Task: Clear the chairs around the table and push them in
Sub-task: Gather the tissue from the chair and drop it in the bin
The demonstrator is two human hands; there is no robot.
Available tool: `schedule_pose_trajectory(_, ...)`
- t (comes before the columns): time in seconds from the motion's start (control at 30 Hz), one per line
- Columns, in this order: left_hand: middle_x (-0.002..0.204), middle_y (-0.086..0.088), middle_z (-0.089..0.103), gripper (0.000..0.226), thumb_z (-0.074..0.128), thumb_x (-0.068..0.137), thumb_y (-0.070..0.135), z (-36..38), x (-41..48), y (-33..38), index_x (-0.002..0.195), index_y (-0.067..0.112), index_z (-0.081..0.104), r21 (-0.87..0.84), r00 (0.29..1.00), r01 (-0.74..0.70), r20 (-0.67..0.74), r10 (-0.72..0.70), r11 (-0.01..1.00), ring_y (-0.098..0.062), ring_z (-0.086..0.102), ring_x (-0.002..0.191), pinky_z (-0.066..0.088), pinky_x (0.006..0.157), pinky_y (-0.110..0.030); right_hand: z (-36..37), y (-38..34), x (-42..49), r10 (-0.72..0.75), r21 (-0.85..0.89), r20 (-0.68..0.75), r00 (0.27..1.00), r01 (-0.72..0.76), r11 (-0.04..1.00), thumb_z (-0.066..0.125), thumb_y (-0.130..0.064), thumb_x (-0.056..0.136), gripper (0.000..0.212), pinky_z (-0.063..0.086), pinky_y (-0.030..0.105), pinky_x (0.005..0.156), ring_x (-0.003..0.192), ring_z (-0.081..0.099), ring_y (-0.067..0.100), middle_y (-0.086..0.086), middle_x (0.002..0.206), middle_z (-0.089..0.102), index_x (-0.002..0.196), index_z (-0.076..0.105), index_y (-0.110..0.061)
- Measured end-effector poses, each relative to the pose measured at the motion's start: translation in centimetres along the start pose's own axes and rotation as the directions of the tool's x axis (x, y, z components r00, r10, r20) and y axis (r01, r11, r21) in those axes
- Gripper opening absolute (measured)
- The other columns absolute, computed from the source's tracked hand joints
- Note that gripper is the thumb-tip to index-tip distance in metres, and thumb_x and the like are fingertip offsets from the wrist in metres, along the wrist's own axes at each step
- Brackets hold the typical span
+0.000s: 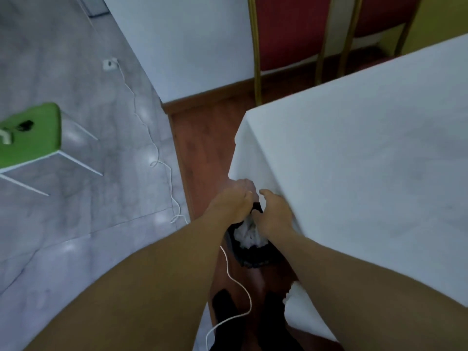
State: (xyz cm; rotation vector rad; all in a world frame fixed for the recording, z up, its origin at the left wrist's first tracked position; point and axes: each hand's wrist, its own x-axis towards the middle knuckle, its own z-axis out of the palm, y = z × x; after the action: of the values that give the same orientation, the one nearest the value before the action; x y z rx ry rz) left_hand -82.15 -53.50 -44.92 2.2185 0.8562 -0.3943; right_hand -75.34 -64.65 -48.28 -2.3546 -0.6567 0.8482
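Both my hands are down at the near corner of the table [367,148], which is covered by a white cloth. My left hand [231,205] and my right hand [274,215] are close together, fingers curled into a black and white fabric bundle [249,239] that hangs below them. What the bundle rests on is hidden by my arms. Two red chairs with gold frames [291,34] [377,19] stand at the far side of the table, against the white wall.
A green stool with white legs [33,135] stands on the grey tile floor at the left. A white cable [152,138] runs from a floor socket [109,63] towards my feet. Brown wooden floor [202,138] lies by the table. My dark shoes [225,310] are below.
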Motion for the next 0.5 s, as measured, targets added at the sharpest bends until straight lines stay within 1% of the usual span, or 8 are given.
schedule_pose_trajectory(0.03,0.133,-0.01,0.059,0.045,0.032,0.103,0.031,-1.0,-0.9,1.1,0.136,0.011,0.055,0.042,1.0,0.017,0.005,-0.018,0.999,-0.03,0.055,0.123,0.042,0.104,-0.041,-1.2,-0.8,-0.7,-0.007,-0.009,0.004,1.0,0.007,1.0,0.06,-0.017,0.096,0.041,0.044,0.028,0.092,0.117,0.059,0.026,0.009,0.13,0.063,0.138,0.056,-0.015)
schedule_pose_trajectory(0.1,0.141,-0.013,0.054,0.044,0.034,0.106,0.032,-2.4,-2.4,2.9,0.139,0.008,0.051,0.085,0.998,0.055,0.005,-0.055,0.995,-0.032,0.051,0.128,0.04,0.106,-0.041,-3.7,-2.7,-2.1,-0.045,-0.036,0.0,0.999,0.045,0.998,0.056,-0.02,0.099,0.037,0.045,0.033,0.095,0.119,0.06,0.03,0.011,0.13,0.063,0.135,0.058,-0.013)
schedule_pose_trajectory(0.17,0.143,-0.014,0.053,0.047,0.031,0.105,0.037,-3.8,-3.9,4.6,0.139,0.01,0.049,0.107,0.997,0.07,-0.025,-0.068,0.992,-0.031,0.051,0.128,0.04,0.106,-0.043,-5.7,-4.0,-3.4,-0.083,-0.052,-0.013,0.996,0.083,0.995,0.057,-0.024,0.098,0.042,0.046,0.038,0.098,0.121,0.058,0.031,0.012,0.133,0.062,0.138,0.055,-0.013)
schedule_pose_trajectory(0.27,0.143,-0.013,0.053,0.049,0.029,0.105,0.04,-5.5,-5.8,7.3,0.139,0.012,0.048,0.151,0.997,0.037,-0.074,-0.026,0.988,-0.031,0.052,0.127,0.041,0.107,-0.045,-8.6,-5.6,-4.9,-0.108,-0.053,-0.022,0.994,0.107,0.993,0.061,-0.027,0.094,0.056,0.045,0.037,0.103,0.127,0.054,0.029,0.01,0.139,0.057,0.147,0.046,-0.017)
schedule_pose_trajectory(0.33,0.146,-0.012,0.05,0.051,0.027,0.106,0.042,-6.3,-7.0,9.0,0.144,0.012,0.045,0.194,0.996,0.021,-0.091,-0.004,0.981,-0.031,0.05,0.131,0.039,0.107,-0.044,-10.4,-6.4,-5.8,-0.127,-0.064,-0.031,0.991,0.124,0.99,0.063,-0.027,0.093,0.058,0.045,0.037,0.104,0.128,0.054,0.028,0.009,0.141,0.056,0.148,0.045,-0.017)
schedule_pose_trajectory(0.43,0.144,-0.011,0.053,0.052,0.026,0.106,0.045,-7.2,-8.4,11.4,0.142,0.015,0.046,0.232,0.991,-0.036,-0.118,0.065,0.972,-0.03,0.053,0.127,0.044,0.106,-0.045,-13.3,-7.1,-7.1,-0.154,-0.102,-0.062,0.986,0.147,0.984,0.065,-0.027,0.094,0.059,0.043,0.036,0.105,0.129,0.053,0.028,0.009,0.143,0.055,0.148,0.045,-0.015)
schedule_pose_trajectory(0.5,0.145,-0.011,0.051,0.054,0.025,0.105,0.047,-7.7,-9.0,13.1,0.145,0.015,0.043,0.262,0.988,-0.064,-0.119,0.098,0.963,-0.031,0.052,0.129,0.043,0.106,-0.047,-15.0,-7.0,-8.1,-0.152,-0.107,-0.1,0.983,0.141,0.984,0.066,-0.028,0.094,0.061,0.043,0.037,0.105,0.131,0.052,0.028,0.009,0.145,0.054,0.149,0.044,-0.016)
